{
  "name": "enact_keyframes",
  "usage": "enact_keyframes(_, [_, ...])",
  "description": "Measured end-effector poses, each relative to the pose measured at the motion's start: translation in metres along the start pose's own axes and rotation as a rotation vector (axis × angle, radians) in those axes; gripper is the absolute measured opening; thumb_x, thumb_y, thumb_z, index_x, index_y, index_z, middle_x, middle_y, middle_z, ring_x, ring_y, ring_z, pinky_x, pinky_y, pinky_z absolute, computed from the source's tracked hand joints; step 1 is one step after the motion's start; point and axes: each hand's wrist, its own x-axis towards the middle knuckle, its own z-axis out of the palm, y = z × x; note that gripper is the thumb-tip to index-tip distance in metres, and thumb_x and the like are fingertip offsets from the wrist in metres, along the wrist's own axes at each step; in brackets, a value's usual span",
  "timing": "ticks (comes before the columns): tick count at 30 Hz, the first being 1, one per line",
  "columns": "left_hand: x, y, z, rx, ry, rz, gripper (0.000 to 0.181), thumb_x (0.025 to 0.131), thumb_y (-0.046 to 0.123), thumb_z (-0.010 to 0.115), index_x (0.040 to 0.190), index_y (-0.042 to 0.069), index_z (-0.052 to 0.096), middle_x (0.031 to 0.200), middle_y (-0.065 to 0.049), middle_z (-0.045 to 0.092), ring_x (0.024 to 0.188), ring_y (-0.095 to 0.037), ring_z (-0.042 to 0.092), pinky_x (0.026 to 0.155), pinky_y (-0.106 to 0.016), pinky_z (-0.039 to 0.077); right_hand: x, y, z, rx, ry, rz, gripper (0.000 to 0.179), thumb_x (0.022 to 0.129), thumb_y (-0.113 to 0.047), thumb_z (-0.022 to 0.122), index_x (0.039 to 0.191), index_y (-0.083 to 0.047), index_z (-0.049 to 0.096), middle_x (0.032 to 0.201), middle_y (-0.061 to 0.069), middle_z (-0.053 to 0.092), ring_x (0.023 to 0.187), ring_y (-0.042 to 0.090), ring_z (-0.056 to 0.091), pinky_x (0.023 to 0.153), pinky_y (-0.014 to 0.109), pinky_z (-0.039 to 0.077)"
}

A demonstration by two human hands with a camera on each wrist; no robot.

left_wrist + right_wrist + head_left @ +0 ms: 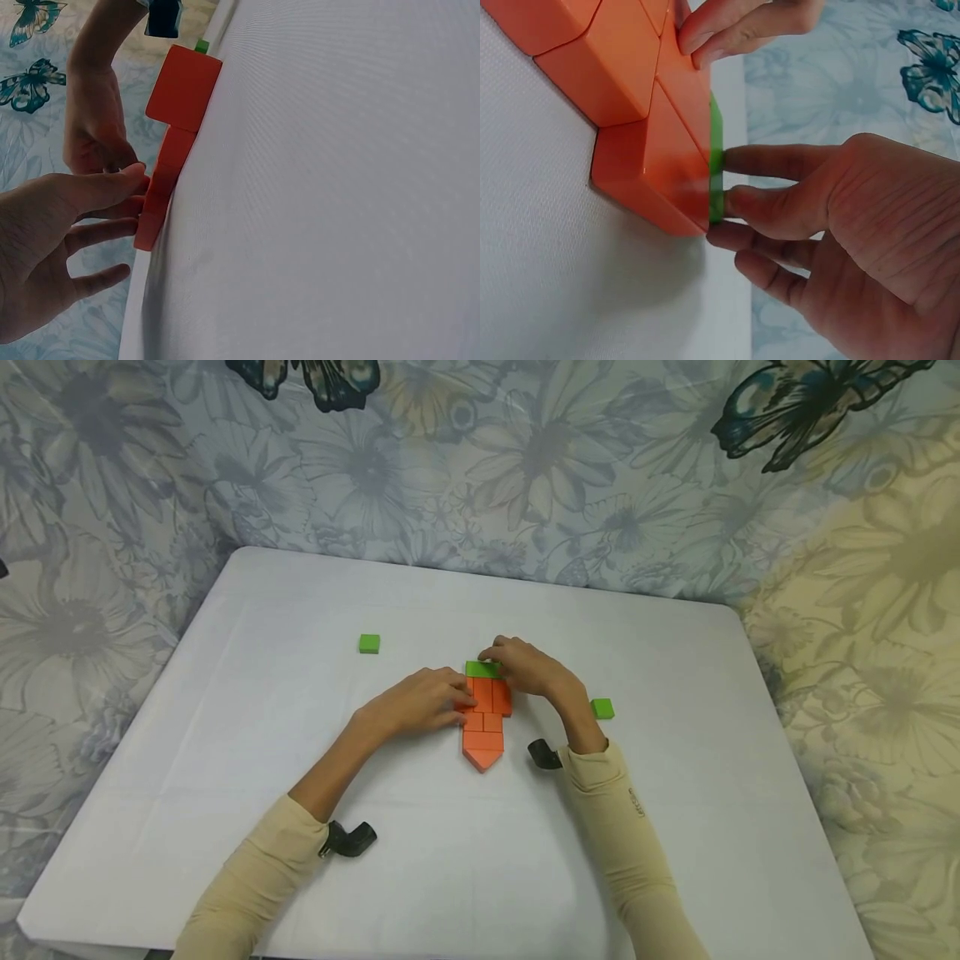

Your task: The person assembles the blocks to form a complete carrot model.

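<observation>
Several orange blocks [482,721] lie joined in a column on the white table, its near end pointed. Across the far end sits a green block [480,669]. My right hand [531,667] pinches this green block near its right end; in the right wrist view, another fingertip touches the orange block [676,165] beside it. At the column's left side, my left hand [420,700] rests its fingertips against the orange blocks, fingers spread and fairly straight. The left wrist view shows the column edge-on, with the left hand's thumb [112,187] at its side.
One small green block [369,644] lies at the far left of the column. Another green block [602,708] is to the right, beside the right forearm. The white table [675,860] ends at a flower-patterned cloth backdrop [540,468].
</observation>
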Motion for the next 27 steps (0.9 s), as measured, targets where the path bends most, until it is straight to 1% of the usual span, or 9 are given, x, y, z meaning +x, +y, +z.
enact_keyframes(4, [0.000, 0.000, 0.001, -0.001, 0.002, -0.001, 0.032, 0.099, 0.028, 0.074, 0.127, 0.012, 0.076, 0.125, -0.005, 0.072, 0.119, -0.023, 0.065, 0.105, -0.043, 0.054, -0.001, -0.001, 0.000, -0.003, 0.002, 0.001, 0.044, 0.097, 0.010, 0.061, 0.139, -0.003, 0.066, 0.129, 0.017, 0.066, 0.118, 0.033, 0.062, 0.107, 0.046, 0.053])
enact_keyframes(10, [0.000, 0.000, 0.001, -0.008, -0.001, -0.010, 0.033, 0.099, 0.029, 0.073, 0.128, 0.013, 0.076, 0.126, -0.005, 0.072, 0.121, -0.023, 0.064, 0.106, -0.044, 0.053, -0.004, -0.004, -0.002, -0.022, 0.014, -0.007, 0.048, 0.095, 0.013, 0.058, 0.140, -0.004, 0.065, 0.128, 0.018, 0.065, 0.115, 0.034, 0.062, 0.104, 0.047, 0.054])
enact_keyframes(13, [-0.001, 0.000, 0.001, -0.003, 0.004, -0.008, 0.033, 0.099, 0.029, 0.073, 0.128, 0.013, 0.076, 0.126, -0.005, 0.071, 0.121, -0.023, 0.064, 0.105, -0.045, 0.053, -0.009, -0.004, -0.004, -0.047, 0.031, -0.003, 0.049, 0.096, 0.011, 0.059, 0.143, -0.004, 0.062, 0.129, 0.019, 0.064, 0.113, 0.034, 0.062, 0.102, 0.047, 0.054])
enact_keyframes(16, [-0.001, 0.001, 0.000, -0.010, 0.009, -0.001, 0.033, 0.099, 0.029, 0.073, 0.128, 0.013, 0.076, 0.126, -0.005, 0.071, 0.121, -0.023, 0.064, 0.106, -0.045, 0.053, -0.019, -0.002, -0.007, -0.079, 0.051, 0.017, 0.051, 0.096, 0.010, 0.063, 0.145, -0.005, 0.060, 0.130, 0.020, 0.063, 0.113, 0.035, 0.061, 0.101, 0.048, 0.054])
enact_keyframes(19, [0.000, 0.002, -0.001, -0.021, 0.009, 0.002, 0.033, 0.098, 0.027, 0.074, 0.127, 0.012, 0.076, 0.126, -0.005, 0.072, 0.122, -0.023, 0.064, 0.106, -0.044, 0.053, -0.033, 0.002, -0.011, -0.101, 0.059, 0.057, 0.050, 0.096, 0.008, 0.065, 0.144, -0.005, 0.060, 0.131, 0.020, 0.062, 0.117, 0.037, 0.060, 0.103, 0.050, 0.054])
enact_keyframes(22, [0.000, 0.002, 0.000, -0.020, 0.004, -0.002, 0.032, 0.099, 0.027, 0.074, 0.127, 0.012, 0.076, 0.126, -0.005, 0.072, 0.122, -0.022, 0.064, 0.108, -0.043, 0.053, -0.052, 0.008, -0.017, -0.103, 0.051, 0.119, 0.047, 0.098, 0.008, 0.063, 0.143, -0.005, 0.061, 0.132, 0.021, 0.062, 0.120, 0.039, 0.059, 0.105, 0.052, 0.052])
enact_keyframes(24, [0.000, 0.001, 0.000, -0.015, 0.003, -0.005, 0.032, 0.099, 0.027, 0.074, 0.127, 0.012, 0.076, 0.126, -0.004, 0.072, 0.123, -0.022, 0.064, 0.108, -0.043, 0.053, -0.065, 0.014, -0.021, -0.092, 0.030, 0.178, 0.048, 0.098, 0.008, 0.060, 0.144, -0.005, 0.059, 0.132, 0.021, 0.061, 0.121, 0.039, 0.057, 0.106, 0.054, 0.051])
enact_keyframes(27, [0.000, 0.000, 0.000, -0.012, 0.006, 0.002, 0.031, 0.099, 0.026, 0.074, 0.127, 0.012, 0.077, 0.125, -0.003, 0.072, 0.122, -0.022, 0.064, 0.107, -0.043, 0.053, -0.087, 0.023, -0.027, -0.078, -0.028, 0.282, 0.053, 0.097, 0.011, 0.056, 0.147, -0.006, 0.055, 0.135, 0.023, 0.059, 0.126, 0.042, 0.054, 0.106, 0.058, 0.049])
